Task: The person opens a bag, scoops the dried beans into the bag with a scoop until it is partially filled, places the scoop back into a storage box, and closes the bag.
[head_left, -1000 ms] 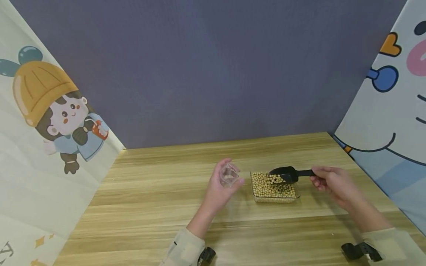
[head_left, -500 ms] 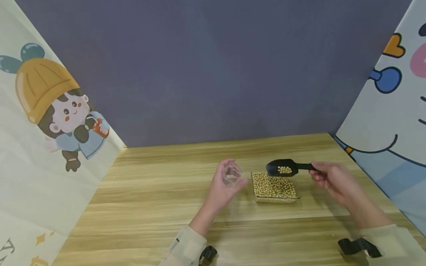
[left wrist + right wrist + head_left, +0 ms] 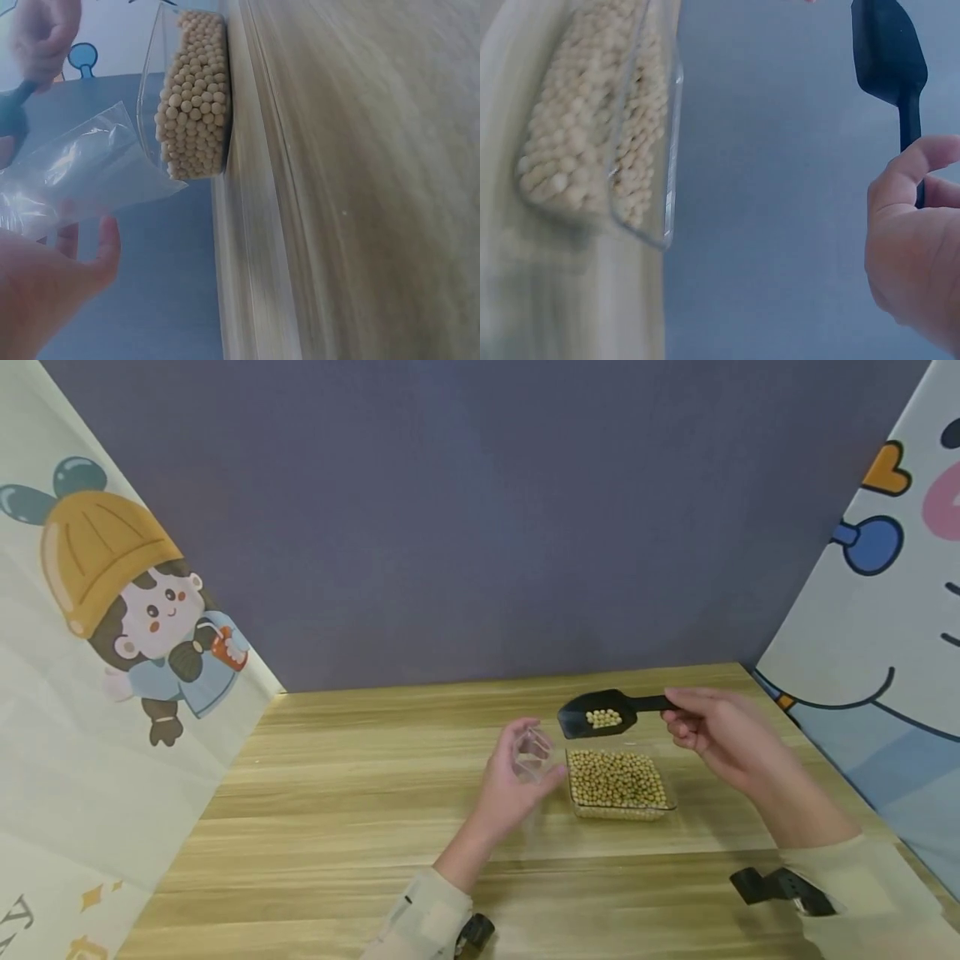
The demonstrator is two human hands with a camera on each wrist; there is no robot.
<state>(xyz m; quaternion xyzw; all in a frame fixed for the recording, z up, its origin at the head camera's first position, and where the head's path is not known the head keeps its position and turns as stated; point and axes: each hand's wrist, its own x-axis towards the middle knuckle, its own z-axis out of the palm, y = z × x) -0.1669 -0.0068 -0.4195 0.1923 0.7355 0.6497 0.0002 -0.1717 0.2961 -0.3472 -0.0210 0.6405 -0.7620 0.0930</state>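
We show a clear container [image 3: 617, 813] of round, pale beans [image 3: 618, 781] on the wooden counter [image 3: 360, 777]. Raised above the container's level, a black scoop [image 3: 891, 60] carries a few beans, the fingers of the right hand [image 3: 720, 735] gripping its handle [image 3: 651, 702]. Just left of the container, we find the left hand [image 3: 510, 783], its fingers curled round a clear plastic bag [image 3: 90, 172].

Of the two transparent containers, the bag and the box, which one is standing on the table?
The box of yellowish beans stands on the table; the left hand holds the bag up in the air.
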